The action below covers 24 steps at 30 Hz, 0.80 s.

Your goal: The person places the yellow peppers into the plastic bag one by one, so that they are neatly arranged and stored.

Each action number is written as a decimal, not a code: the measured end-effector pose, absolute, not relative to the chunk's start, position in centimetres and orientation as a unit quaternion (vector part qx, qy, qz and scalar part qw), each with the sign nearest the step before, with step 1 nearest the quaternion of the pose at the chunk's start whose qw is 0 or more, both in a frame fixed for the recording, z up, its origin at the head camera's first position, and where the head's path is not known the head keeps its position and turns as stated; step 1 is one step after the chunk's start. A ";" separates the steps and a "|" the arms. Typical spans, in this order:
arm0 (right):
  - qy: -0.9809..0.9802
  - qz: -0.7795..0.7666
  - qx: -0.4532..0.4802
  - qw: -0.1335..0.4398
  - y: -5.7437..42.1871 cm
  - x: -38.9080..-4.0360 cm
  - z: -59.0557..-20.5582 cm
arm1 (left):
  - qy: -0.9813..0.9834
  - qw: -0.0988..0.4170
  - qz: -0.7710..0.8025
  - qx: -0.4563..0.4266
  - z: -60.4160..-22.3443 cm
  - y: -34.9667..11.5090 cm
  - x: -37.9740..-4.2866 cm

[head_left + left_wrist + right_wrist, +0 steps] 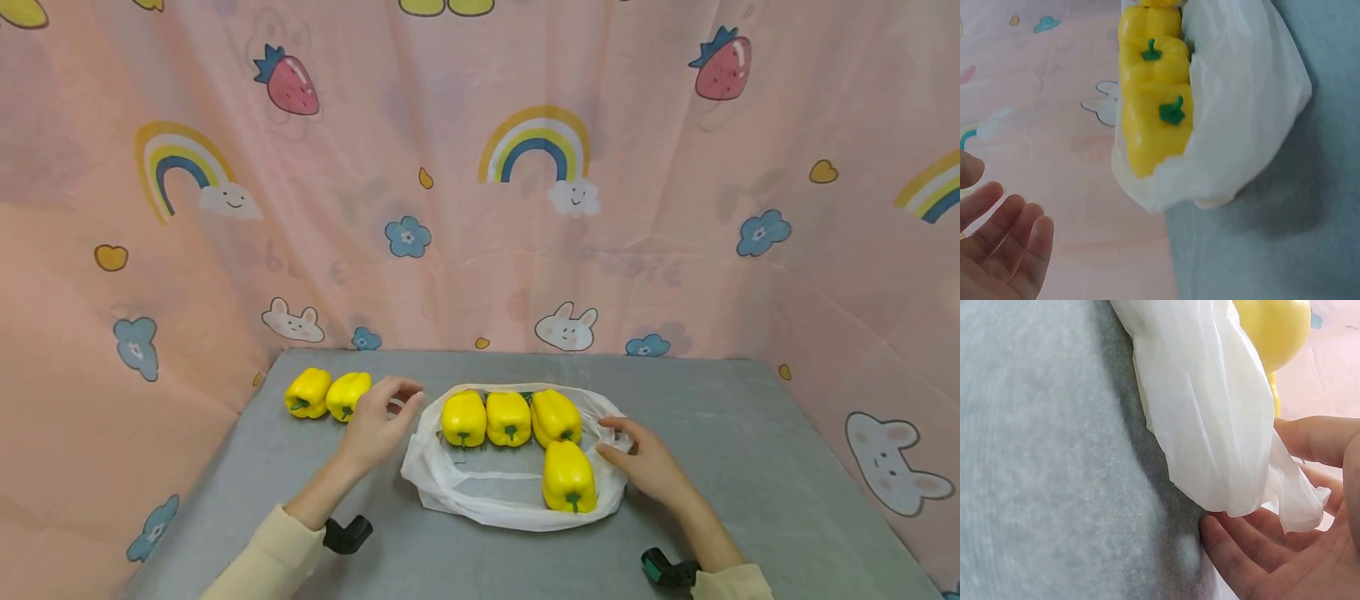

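Note:
A white plastic bag sits on the table with its mouth spread wide. Inside it, three yellow bell peppers line the far side and another yellow bell pepper is at the near right. My right hand grips the bag's right edge, thumb on the inner side; the right wrist view shows the fingers partly hidden behind the plastic. My left hand is left of the bag with fingers loosely bent and nothing in them. Beyond it are two yellow bell peppers, the nearer one overlapped by the fingers.
The grey table ends at a pink printed curtain behind and at both sides. Black devices are strapped at the left wrist and right wrist.

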State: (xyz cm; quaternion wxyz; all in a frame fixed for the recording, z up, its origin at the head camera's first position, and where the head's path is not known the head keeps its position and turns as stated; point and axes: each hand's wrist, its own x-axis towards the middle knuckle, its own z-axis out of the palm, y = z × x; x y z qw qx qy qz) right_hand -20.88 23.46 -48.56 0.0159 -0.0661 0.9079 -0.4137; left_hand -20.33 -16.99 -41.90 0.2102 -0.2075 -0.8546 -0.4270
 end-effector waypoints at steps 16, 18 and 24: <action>0.907 -0.414 -0.072 0.014 23.5 -20.8 -48.5 | -0.871 0.234 -0.418 -0.111 -42.9 -21.5 -21.8; 0.907 -0.415 -0.073 0.014 23.5 -20.8 -48.6 | -0.871 0.233 -0.420 -0.101 -43.1 -22.0 -21.9; 0.906 -0.417 -0.073 0.014 23.5 -20.9 -48.7 | -0.881 0.219 -0.412 -0.077 -43.5 -23.7 -22.7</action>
